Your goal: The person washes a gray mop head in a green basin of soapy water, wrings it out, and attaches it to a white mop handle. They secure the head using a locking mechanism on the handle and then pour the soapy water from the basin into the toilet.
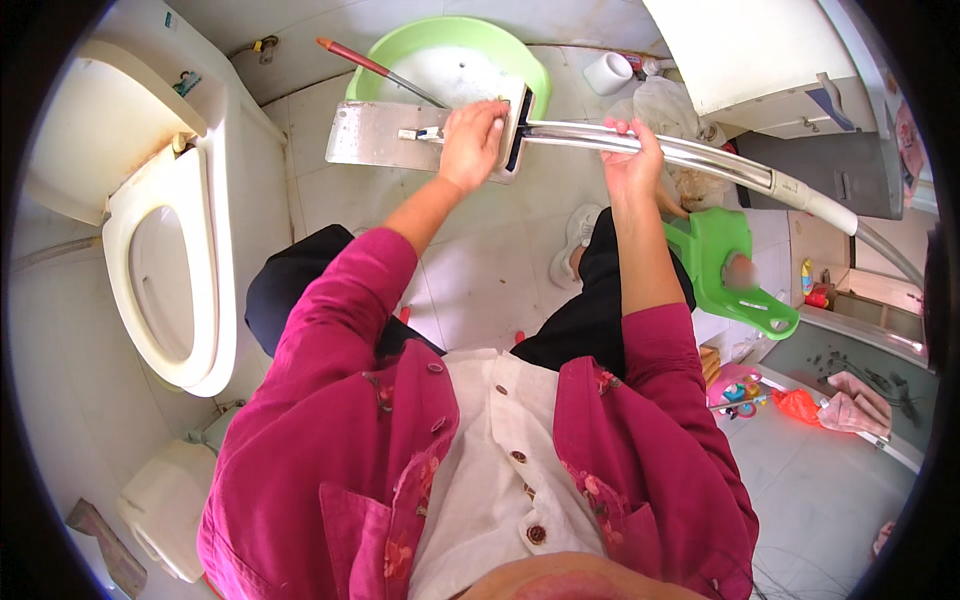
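Observation:
A flat mop lies crosswise in front of me. Its thin grey plate (372, 135) points left, and a white squeezing collar (518, 130) with a dark slot sits at the plate's right end. My left hand (472, 143) is closed on the plate beside this collar, fingers bent over it. The twin metal poles (700, 157) run right from the collar, and my right hand (632, 165) grips them from below. Behind the mop head stands a round light green basin (400, 45) with whitish, foamy water. A red and grey stick (370, 62) leans over its rim, its lower end hidden.
On the left stands a toilet (215, 290) with its lid up. At the right are a green plastic stool (720, 255) and a white cabinet (760, 60). A white paper roll (607, 73) is by the far wall. A pinkish cloth (855, 405) hangs over a ledge.

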A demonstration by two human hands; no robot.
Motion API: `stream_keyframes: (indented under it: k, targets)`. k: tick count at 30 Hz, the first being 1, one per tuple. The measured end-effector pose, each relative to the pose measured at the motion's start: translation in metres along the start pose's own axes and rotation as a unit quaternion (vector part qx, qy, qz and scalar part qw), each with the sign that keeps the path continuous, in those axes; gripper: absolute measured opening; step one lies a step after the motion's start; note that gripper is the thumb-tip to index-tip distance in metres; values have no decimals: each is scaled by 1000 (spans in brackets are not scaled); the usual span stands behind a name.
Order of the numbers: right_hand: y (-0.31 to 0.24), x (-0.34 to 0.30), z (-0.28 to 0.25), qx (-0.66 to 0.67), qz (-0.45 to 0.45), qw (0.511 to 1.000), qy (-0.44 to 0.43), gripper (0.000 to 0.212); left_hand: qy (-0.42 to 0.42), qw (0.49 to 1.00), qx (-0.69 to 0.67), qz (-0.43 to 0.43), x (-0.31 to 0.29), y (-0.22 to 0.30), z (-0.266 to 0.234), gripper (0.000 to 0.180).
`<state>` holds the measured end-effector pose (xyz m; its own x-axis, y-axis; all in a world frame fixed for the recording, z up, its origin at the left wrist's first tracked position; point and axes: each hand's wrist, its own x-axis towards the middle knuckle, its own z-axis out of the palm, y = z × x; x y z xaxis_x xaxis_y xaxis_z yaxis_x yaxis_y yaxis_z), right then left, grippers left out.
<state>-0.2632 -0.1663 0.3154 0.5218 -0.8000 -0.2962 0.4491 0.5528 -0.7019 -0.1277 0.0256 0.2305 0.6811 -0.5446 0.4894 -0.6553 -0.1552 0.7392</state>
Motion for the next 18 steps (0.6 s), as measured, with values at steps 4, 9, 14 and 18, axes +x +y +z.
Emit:
stream_keyframes:
  k: [4,9,14,18]
  targets:
    - [-4,-2,-3,-1,6,1000,6,10,6,993,-85,-78,-24,28,-1,24]
    - [-2,-3,-1,-9,2,1000,-4,10,-28,999,-21,-42,6,28,11,40]
    - [1,-1,4,-13,-1,1000,-9,10,-81,987,16,-140,41,-2,33,62]
    - [-3,-1,-9,-10,-10,1000,7,14,-170,977,93,-95,31,48,30,81]
